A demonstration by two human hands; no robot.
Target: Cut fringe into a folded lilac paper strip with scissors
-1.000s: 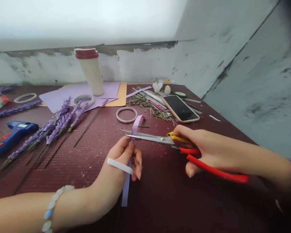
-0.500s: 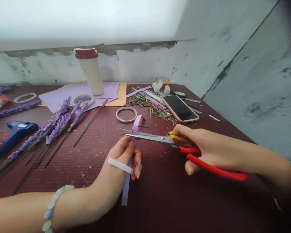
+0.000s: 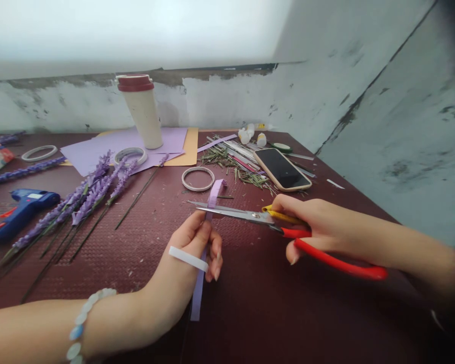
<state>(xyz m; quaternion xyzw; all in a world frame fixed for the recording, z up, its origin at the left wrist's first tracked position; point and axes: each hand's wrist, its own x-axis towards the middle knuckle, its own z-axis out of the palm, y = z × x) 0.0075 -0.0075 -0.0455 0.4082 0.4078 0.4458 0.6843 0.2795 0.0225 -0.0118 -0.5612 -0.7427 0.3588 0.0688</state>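
My left hand is closed, pinching a narrow purple paper strip between thumb and fingers. The strip's curled, fringed top rises above the fingertips, and its plain tail hangs below. A white band crosses this hand, and a beaded bracelet circles the wrist. My right hand grips scissors, whose narrowly parted blades lie across the strip just above my left fingertips. Yellow shows on the scissors' handle. Red handles sit under the same hand; whether they belong to a second tool is unclear.
Purple flower stems and a blue glue gun lie to the left. A lidded cup stands on purple sheets. Tape rings, cut stems and a phone lie farther back. A wall borders the right side.
My right thumb has risen slightly toward the fingers, and the scissor blades have drawn a little closer together across the strip. My left hand stays almost still.
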